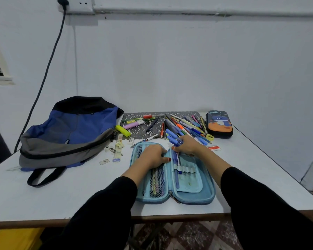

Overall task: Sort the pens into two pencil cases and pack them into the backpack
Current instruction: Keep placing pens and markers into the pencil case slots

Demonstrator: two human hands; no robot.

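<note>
White tabletop (pixel 61 192) against a pale wall is where everything is laid out. Well to the left of the fingers, the backpack (pixel 70 134) is slumped on its side. Directly under both hands, the light-blue pencil case (pixel 192 195) is spread open. Beyond the right fingertips and off to their right, the dark pencil case (pixel 219 124) is seen closed. Just past those fingertips, the pile of pens (pixel 181 123) is scattered over a grey mat (pixel 137 130).

The left hand (pixel 154 156) is pressed on the mesh pocket, fingers loosely bent and holding nothing, their tips near the case's spine. The right hand (pixel 186 146) is pinched on the top of a blue pen (pixel 177 160), whose lower end is threaded through an elastic loop (pixel 179 169).

The pen is judged to be mid-seating. It is best kept in line with the loop and drawn straight back toward the wrist. The mesh half should be held flat so the case cannot slide. The neighbouring loops should be left unsnagged for later pens.
</note>
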